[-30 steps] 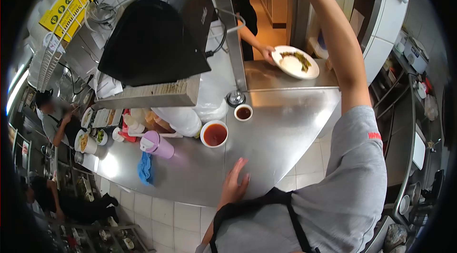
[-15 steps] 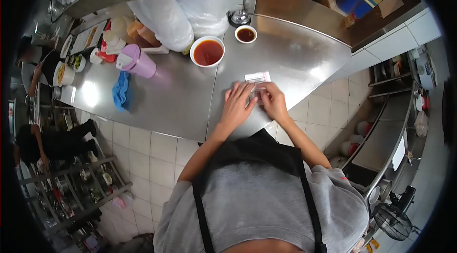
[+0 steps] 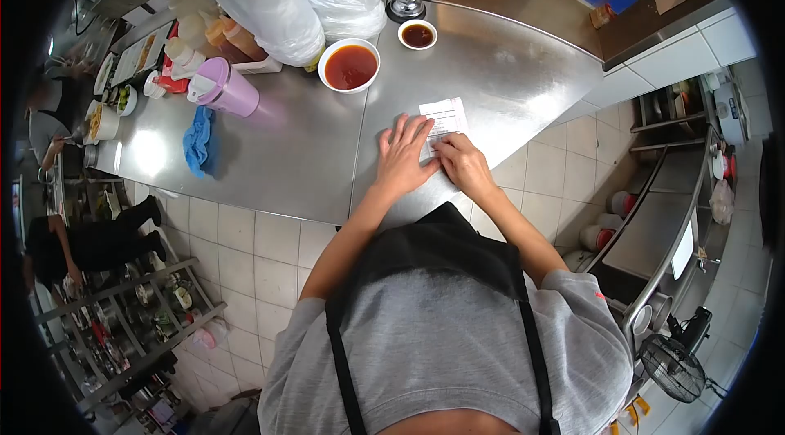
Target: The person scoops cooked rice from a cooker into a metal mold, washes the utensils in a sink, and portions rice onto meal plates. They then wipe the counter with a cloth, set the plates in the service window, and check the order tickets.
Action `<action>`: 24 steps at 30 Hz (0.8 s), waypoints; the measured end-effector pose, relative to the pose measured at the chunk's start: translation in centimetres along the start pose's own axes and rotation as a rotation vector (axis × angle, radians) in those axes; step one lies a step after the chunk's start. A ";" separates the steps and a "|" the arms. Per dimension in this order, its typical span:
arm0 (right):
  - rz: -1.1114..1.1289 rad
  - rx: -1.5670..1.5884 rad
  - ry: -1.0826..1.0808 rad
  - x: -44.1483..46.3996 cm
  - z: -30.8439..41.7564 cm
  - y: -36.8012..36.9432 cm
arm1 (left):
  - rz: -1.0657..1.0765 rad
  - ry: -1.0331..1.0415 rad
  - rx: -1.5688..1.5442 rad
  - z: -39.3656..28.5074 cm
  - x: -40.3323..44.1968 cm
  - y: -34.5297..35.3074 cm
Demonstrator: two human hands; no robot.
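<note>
A printed paper receipt [image 3: 446,114] lies on the steel counter in front of me, its upper part uncovered. My left hand [image 3: 402,160] rests over its left edge, fingers spread and laid flat. At the lower right of the paper, my right hand [image 3: 464,163] has its fingers curled together, thumb and forefinger pinching the slip near its bottom. The fingers partly hide the lower end. Beyond the receipt stand a small bowl of dark sauce [image 3: 418,35] and a larger white bowl of red-orange liquid [image 3: 350,66].
A call bell [image 3: 406,6] and white plastic bags [image 3: 270,10] stand at the back. Leftward are a lilac tumbler [image 3: 229,88], a crumpled blue cloth [image 3: 198,141] and sauce bottles [image 3: 237,38]. A co-worker [image 3: 49,120] is at the far left. The counter's edge runs close to my body.
More of the receipt shows now, with its printed face spread further up and right. My right hand has shifted slightly down its edge. The view has tilted a little.
</note>
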State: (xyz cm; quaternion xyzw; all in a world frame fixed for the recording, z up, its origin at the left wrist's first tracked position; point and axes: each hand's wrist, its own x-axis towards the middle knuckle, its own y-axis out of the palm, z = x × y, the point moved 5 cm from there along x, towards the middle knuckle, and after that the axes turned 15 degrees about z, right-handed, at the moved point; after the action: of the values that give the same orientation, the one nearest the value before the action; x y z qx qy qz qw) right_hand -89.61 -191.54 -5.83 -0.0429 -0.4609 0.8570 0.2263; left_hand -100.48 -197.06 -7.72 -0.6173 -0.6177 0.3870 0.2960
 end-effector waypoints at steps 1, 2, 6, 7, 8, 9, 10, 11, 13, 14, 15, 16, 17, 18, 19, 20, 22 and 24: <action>-0.005 -0.077 0.054 -0.1 -0.3 -0.1 | 0.005 -0.001 -0.007 0.0 0.0 0.1; -0.009 -0.154 0.107 -0.1 -0.7 -0.3 | 0.008 -0.003 -0.014 0.0 0.0 0.0; -0.059 -0.117 0.063 0.5 0.4 -0.8 | -0.009 -0.005 -0.004 0.0 0.0 0.0; -0.028 -0.100 0.020 0.8 1.1 -0.6 | 0.000 -0.013 -0.007 0.1 -0.1 0.3; -0.033 -0.136 0.085 0.5 0.5 -0.4 | 0.010 -0.020 -0.008 0.0 -0.2 0.3; -0.042 -0.175 0.145 0.2 -0.6 -0.3 | 0.013 -0.026 -0.006 0.1 0.0 0.1; -0.052 -0.218 0.200 0.1 -1.8 -0.7 | 0.007 -0.027 -0.009 0.0 0.2 -0.1; -0.038 -0.193 0.267 -0.3 -2.8 -1.2 | 0.009 -0.028 -0.011 0.0 -0.1 0.2; -0.110 -0.109 0.341 -0.7 -3.7 -1.0 | -0.002 -0.018 -0.015 0.2 -0.1 0.5; -0.179 -0.078 0.357 -0.3 -4.2 -1.1 | -0.002 -0.003 0.004 0.5 -0.2 1.0; -0.237 -0.069 0.394 -0.1 -4.5 -0.8 | 0.002 -0.022 0.006 0.8 0.0 1.5; -0.296 -0.050 0.433 0.2 -4.6 -0.5 | 0.027 -0.021 0.005 1.0 0.2 1.7; -0.225 0.064 0.511 0.6 -4.9 -0.6 | 0.050 -0.021 -0.012 0.8 0.2 1.4; -0.133 0.189 0.586 1.1 -5.3 -0.7 | 0.032 -0.008 -0.019 0.5 0.1 1.1; -0.116 0.243 0.522 2.2 -5.1 -1.8 | 0.048 0.008 -0.021 0.0 0.0 0.3; -0.084 0.298 0.465 2.6 -4.8 -2.7 | -0.009 0.030 -0.040 -0.7 -0.1 -0.7; -0.250 0.351 0.220 3.4 -6.4 -4.3 | -0.107 0.059 -0.097 -1.7 -0.8 -2.0; -0.594 0.074 -0.172 6.2 -4.9 -13.6 | -0.212 0.116 -0.111 -2.0 -1.3 -3.3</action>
State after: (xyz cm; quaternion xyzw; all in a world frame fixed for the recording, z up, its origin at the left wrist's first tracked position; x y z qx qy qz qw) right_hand -89.07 -178.70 3.24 0.1748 -0.4391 0.7701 0.4285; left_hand -100.50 -197.90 -3.79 -0.5855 -0.6816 0.2825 0.3358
